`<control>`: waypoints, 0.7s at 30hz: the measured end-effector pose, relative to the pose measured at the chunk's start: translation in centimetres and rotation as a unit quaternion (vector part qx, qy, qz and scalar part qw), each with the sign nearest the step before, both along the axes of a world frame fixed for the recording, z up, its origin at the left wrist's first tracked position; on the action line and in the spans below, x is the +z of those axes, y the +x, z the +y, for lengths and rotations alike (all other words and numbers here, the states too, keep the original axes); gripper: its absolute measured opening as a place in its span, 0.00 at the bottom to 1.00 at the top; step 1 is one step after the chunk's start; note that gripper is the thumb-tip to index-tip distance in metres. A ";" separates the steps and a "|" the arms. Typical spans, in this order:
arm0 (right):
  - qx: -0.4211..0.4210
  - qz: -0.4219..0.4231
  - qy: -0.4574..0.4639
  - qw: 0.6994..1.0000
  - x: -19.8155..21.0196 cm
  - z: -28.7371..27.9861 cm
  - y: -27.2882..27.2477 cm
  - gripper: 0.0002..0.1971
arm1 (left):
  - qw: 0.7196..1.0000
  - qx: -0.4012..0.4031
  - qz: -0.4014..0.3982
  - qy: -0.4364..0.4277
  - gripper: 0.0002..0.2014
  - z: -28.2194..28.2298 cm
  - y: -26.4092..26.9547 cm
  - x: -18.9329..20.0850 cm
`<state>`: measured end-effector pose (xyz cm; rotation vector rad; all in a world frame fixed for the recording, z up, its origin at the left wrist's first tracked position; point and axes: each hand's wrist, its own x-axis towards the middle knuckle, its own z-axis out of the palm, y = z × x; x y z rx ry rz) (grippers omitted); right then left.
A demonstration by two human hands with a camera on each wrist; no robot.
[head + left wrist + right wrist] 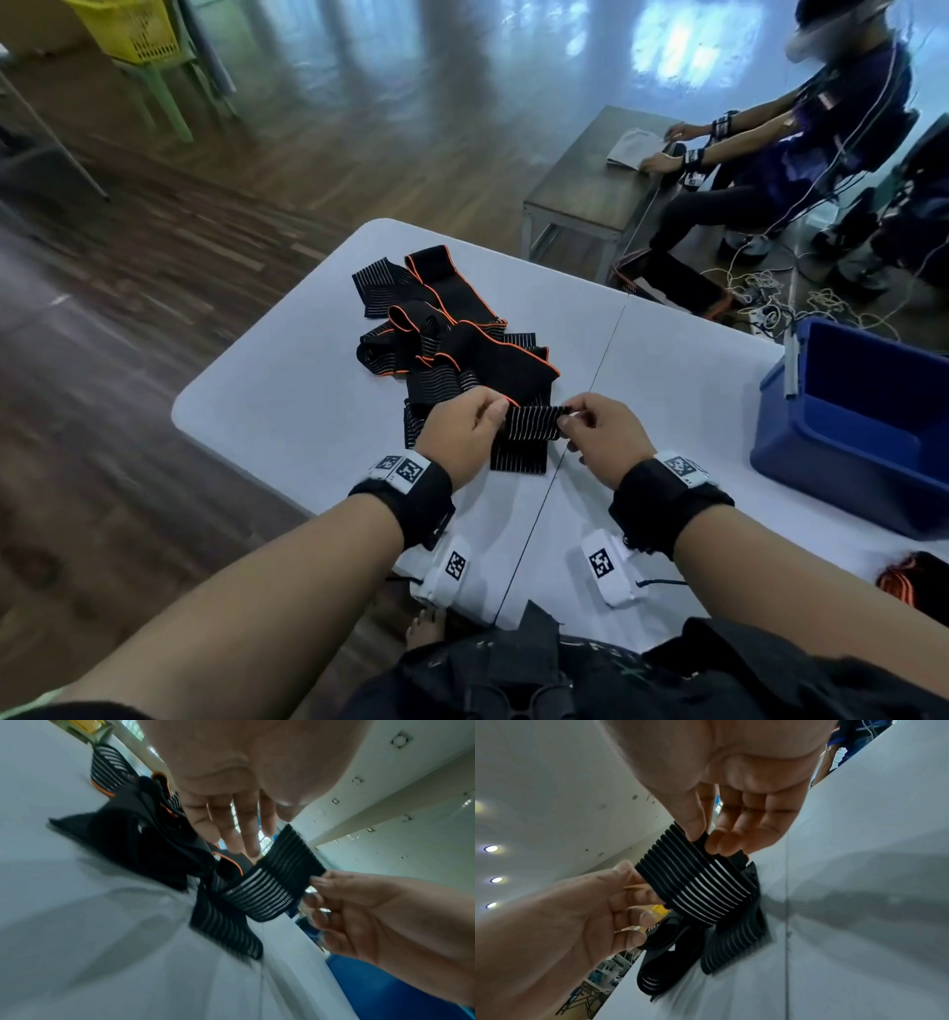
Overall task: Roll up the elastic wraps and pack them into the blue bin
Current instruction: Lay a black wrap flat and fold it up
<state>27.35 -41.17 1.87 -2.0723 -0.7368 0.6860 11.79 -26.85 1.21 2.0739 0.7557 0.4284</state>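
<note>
1. Your left hand [464, 437] pinches the left edge of the lifted wrap end [531, 422] between thumb and forefinger; in the left wrist view its other fingers [246, 829] stretch out fairly straight beyond the band and hold nothing.
2. Your right hand [603, 439] pinches the opposite edge, thumb on one face and curled fingertips [721, 843] on the other, so the striped band is pulled flat between the two hands, just above the desk [267, 411].
3. The rest of that wrap hangs down onto the desk below your hands and trails back into the loose pile of wraps [447, 334], black with orange edging, lying tangled further out.
4. To start the roll well, I would fold the very end over tightly and keep both edges level, since a crooked first turn will likely cone out as it grows.
5. Keep a light, even pull toward yourself while turning; the fabric looks stretchy, so too much tension may make the roll spring open when released.
6. Watch the tail where it runs under the pile, as it could drag other wraps along.
7. The blue bin [852, 447] stands at your right on the desk, open side up and well apart from the pile. What looks like an orange-edged roll [909, 583] lies near the desk edge by your right forearm.
</note>
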 end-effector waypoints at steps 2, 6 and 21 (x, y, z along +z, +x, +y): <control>-0.008 -0.003 0.025 1.000 0.7 0.4 0.2 0.05 | 0.997 0.067 0.012 0.046 0.06 2.2 -0.1 0.2; -0.011 -0.018 0.062 0.998 2.2 1.4 0.7 0.06 | 0.974 0.180 0.127 0.056 0.09 6.7 -0.1 -0.5; 0.000 -0.077 0.117 0.990 7.1 5.5 1.6 0.08 | 0.961 0.187 0.204 0.002 0.16 10.2 -1.5 -1.8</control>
